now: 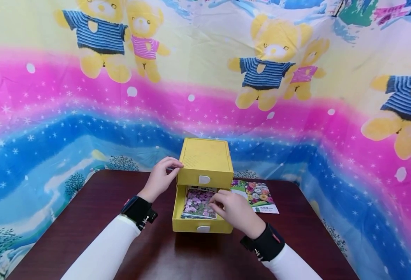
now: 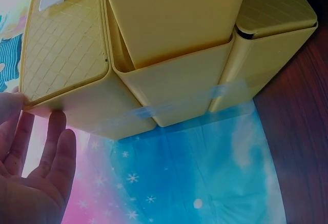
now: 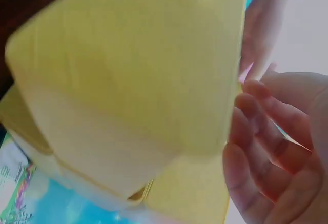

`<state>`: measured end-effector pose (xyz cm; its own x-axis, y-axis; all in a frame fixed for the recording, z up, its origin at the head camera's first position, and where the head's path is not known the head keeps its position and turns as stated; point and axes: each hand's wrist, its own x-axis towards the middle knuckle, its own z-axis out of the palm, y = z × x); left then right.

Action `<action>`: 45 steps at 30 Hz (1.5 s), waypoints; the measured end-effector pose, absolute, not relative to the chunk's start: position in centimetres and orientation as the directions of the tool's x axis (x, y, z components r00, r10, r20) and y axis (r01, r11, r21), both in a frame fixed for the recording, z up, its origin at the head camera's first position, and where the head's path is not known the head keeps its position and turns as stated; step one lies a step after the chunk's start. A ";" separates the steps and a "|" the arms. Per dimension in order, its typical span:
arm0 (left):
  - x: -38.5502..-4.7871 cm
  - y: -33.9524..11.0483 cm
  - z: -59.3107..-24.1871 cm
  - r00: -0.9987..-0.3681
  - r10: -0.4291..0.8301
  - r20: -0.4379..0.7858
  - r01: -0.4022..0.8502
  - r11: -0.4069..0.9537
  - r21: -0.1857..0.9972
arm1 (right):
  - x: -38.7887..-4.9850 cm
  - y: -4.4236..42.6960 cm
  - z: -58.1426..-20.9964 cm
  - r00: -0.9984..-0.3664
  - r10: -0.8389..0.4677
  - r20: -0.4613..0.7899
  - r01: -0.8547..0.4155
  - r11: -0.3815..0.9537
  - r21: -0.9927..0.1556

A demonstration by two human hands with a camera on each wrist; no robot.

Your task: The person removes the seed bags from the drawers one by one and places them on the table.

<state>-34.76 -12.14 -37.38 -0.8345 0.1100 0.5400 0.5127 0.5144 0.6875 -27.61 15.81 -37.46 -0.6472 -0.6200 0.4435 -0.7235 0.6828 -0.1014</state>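
A small yellow drawer unit (image 1: 205, 153) stands on the table, its top drawer closed and the middle drawer (image 1: 182, 225) pulled out. Inside the pulled-out drawer lie flower-picture packets, the uppermost packet (image 1: 198, 200) showing pink-purple blooms. My left hand (image 1: 161, 177) touches the unit's upper left edge; in the left wrist view its fingers (image 2: 55, 137) lie fairly straight along the side. Above the drawer's right part is my right hand (image 1: 235, 210), fingers loosely bent and nothing visible in them. The right wrist view shows these fingers (image 3: 253, 142) close to the drawer's edge.
Another packet (image 1: 261, 196) with colourful flowers lies on the dark red-brown table (image 1: 149, 249) right of the unit. A bear-print cloth (image 1: 198, 77) hangs behind and at the sides. Clear tape (image 2: 146, 112) runs across the tiers.
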 end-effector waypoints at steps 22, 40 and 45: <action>-34.6 -12.1 -37.2 -0.834 0.114 0.540 0.520 0.494 0.697 | -32.4 16.3 -38.6 -0.608 -0.794 -0.020 -0.779 0.602 -0.176; -34.7 -12.2 -37.3 -0.831 0.114 0.544 0.523 0.496 0.694 | -33.3 16.5 -39.1 -0.605 -0.794 -0.062 -0.764 0.601 -0.237; -34.8 -12.2 -37.3 -0.834 0.111 0.541 0.520 0.487 0.702 | -33.2 16.6 -39.5 -0.605 -0.796 -0.035 -0.774 0.597 -0.210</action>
